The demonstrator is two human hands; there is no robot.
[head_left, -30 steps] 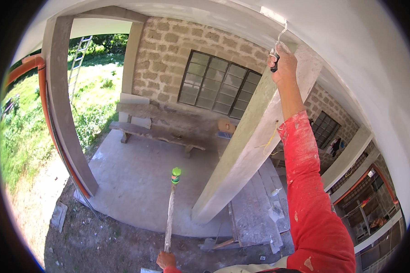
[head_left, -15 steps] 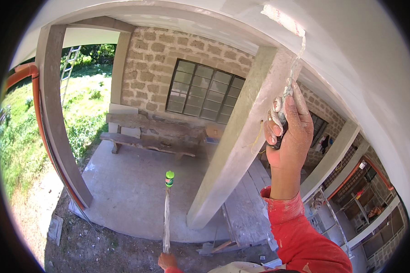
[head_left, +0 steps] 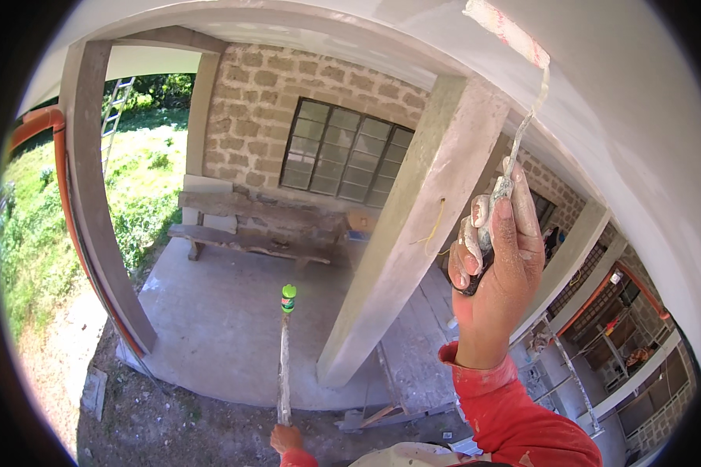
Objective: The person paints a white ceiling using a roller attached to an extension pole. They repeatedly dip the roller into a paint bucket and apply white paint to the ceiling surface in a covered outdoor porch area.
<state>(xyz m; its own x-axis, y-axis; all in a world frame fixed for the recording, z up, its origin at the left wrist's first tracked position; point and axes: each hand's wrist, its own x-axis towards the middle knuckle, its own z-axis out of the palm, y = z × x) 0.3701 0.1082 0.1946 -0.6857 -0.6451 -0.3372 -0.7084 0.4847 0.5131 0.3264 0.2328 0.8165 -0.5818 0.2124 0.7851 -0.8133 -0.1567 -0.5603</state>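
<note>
Of the hands, the right hand (head_left: 494,268) grips a paint-crusted roller handle (head_left: 500,194), the left hand (head_left: 287,438) clasps a rough wooden pole (head_left: 284,366).

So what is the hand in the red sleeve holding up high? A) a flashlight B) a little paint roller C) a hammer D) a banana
B: the right hand grips the handle of a small paint roller, its thin wire frame rising to a paint-smeared sleeve that lies against the white ceiling.
</note>
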